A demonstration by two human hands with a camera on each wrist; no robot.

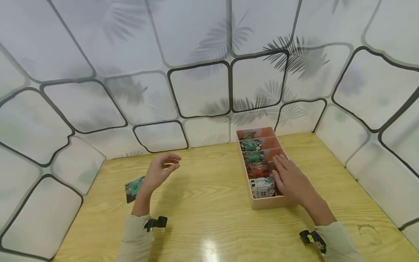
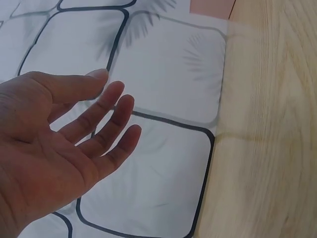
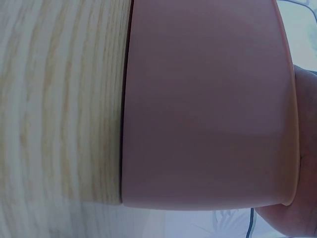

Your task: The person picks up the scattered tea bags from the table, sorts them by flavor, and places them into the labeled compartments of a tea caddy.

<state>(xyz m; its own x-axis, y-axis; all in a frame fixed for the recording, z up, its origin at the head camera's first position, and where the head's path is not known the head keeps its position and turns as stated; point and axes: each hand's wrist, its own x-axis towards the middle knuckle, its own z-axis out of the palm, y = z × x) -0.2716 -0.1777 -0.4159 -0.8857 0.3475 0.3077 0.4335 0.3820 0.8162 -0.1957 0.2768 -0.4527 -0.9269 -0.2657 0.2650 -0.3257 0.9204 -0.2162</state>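
A long pink divided box (image 1: 271,203) stands on the table, with small printed packets in its compartments. My right hand (image 1: 292,180) lies over the box's right side, its fingers fairly straight and close together, hiding part of the front compartments. In the right wrist view this hand (image 3: 308,148) shows at the rim, mostly behind the box wall (image 3: 208,109). My left hand (image 1: 160,170) hovers over the left of the table, fingers loosely bent and holding nothing; the left wrist view shows its bare palm (image 2: 54,153). Nearest to it is a dark packet with a green label (image 1: 134,187), partly covered by the wrist.
Within the box are a white packet (image 1: 263,188), a red one (image 1: 258,172) and green ones, including one mid-box (image 1: 253,157). A patterned curtain (image 1: 203,91) encloses the wooden table (image 1: 203,189) at the back and sides.
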